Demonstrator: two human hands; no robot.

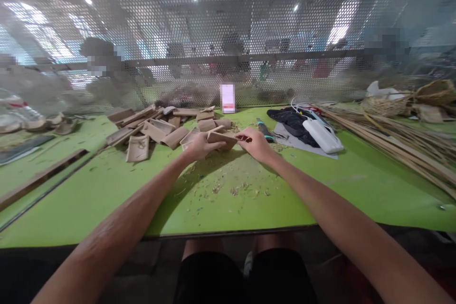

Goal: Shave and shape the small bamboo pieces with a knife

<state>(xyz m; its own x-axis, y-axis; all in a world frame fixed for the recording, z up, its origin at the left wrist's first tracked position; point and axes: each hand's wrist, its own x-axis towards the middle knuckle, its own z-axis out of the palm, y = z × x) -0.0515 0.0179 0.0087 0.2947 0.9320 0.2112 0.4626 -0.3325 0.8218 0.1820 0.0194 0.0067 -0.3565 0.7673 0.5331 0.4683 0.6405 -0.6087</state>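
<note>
So, biggest thing first: the green surface ran the full width of the view, with a perforated mesh standing along its far edge and blurry people behind it. Off to the right lay a long bundle of strips, fanned out toward the near edge, with baskets behind it. Far left of centre sat a loose pile of tan, tray-like wooden bits. A dark cloth with a white bottle-ish thing on it lay right of centre.

Both arms were stretched out to the middle of the surface, and one piece from that lot was right between the hands, just in front of the pile. Its long axis ran left to right, roughly level. The left hand had its fingers wrapped shut around the left end. The right hand met the right end, fingers bunched closed, with something small and reddish at the tips; I couldn't tell whether they gripped the piece itself or that little thing. Neither hand was clearly nearer; each had an end.

A teal-handled knife lay just behind the right hand, untouched. Shavings were scattered on the surface on the near side of the hands.
</note>
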